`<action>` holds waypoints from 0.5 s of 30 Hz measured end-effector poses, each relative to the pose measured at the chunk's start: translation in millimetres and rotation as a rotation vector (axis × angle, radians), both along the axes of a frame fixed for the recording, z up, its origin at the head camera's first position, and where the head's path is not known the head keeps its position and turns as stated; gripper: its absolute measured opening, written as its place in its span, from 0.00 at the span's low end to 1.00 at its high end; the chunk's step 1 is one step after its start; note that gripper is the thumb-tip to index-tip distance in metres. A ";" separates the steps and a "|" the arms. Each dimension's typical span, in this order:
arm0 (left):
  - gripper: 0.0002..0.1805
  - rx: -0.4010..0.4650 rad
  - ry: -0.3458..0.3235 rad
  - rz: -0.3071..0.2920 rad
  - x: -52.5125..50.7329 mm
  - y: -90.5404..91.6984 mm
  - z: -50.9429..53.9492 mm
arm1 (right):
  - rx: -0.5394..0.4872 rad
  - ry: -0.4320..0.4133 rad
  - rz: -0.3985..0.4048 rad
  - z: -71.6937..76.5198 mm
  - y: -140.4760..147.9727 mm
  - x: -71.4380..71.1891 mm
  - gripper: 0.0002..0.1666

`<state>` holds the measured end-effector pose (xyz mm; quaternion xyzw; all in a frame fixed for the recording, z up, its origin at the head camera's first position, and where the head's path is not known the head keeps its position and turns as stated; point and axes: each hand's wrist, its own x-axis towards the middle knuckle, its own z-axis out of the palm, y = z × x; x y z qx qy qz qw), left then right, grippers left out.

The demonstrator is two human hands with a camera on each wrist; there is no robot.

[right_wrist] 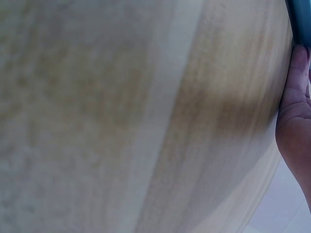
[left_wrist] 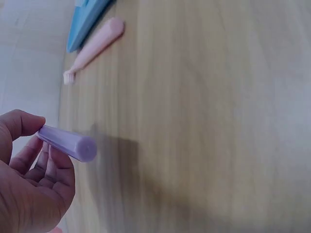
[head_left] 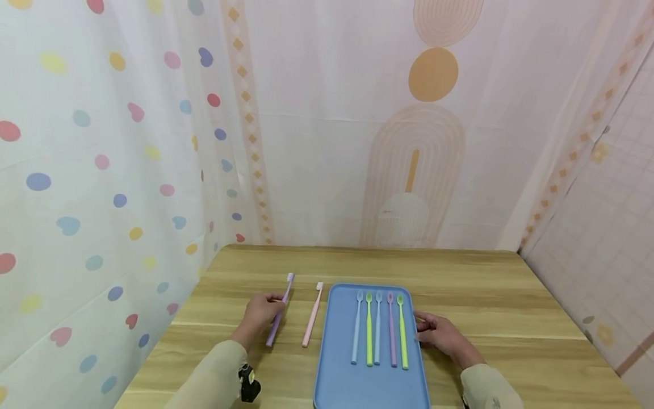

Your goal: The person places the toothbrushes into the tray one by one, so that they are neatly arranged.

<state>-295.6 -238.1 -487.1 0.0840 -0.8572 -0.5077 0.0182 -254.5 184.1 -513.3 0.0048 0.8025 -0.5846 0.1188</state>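
Observation:
My left hand (head_left: 263, 313) pinches a purple toothbrush (head_left: 276, 326) between thumb and fingers. Its bristle head points away from me; in the left wrist view the handle's blunt end (left_wrist: 86, 148) juts out over the wood. A pink toothbrush (head_left: 312, 318) lies on the table between that hand and a blue tray (head_left: 337, 383). Two light blue toothbrushes (head_left: 356, 335), two green ones (head_left: 369, 335) and a purple-pink one (head_left: 392, 335) lie in a row in the tray, heads away from me. My right hand (head_left: 443, 334) touches the tray's right edge, fingers and thumb reaching to the rim.
The wood-grain table (head_left: 490, 295) carries all of these things. Behind it hangs a patterned curtain (head_left: 317, 170), with a dotted curtain (head_left: 102, 227) at the left and a pale one (head_left: 603, 227) at the right.

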 end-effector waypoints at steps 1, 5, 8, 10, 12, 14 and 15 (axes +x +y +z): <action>0.16 0.017 0.002 0.002 -0.9 1.5 1.5 | 0.002 0.000 -0.005 0.1 -0.2 -0.2 0.36; 0.17 0.038 0.025 0.016 -3.1 7.0 8.1 | -0.001 0.000 0.001 2.0 -0.5 -0.3 0.36; 0.16 0.027 0.049 0.027 -4.6 11.2 10.7 | -0.009 0.004 0.004 3.3 0.1 0.6 0.36; 0.16 0.025 0.058 0.033 -4.4 14.1 12.6 | -0.016 0.005 0.005 3.4 0.6 1.6 0.36; 0.16 0.035 0.056 0.040 -3.9 16.8 13.8 | -0.017 0.005 0.003 3.3 0.4 2.3 0.36; 0.17 0.057 0.052 0.043 -3.2 19.3 16.0 | -0.014 0.004 0.001 3.3 -0.3 2.4 0.36; 0.18 0.074 0.047 0.047 -3.1 20.8 17.2 | -0.012 0.003 0.000 3.4 -0.8 2.3 0.36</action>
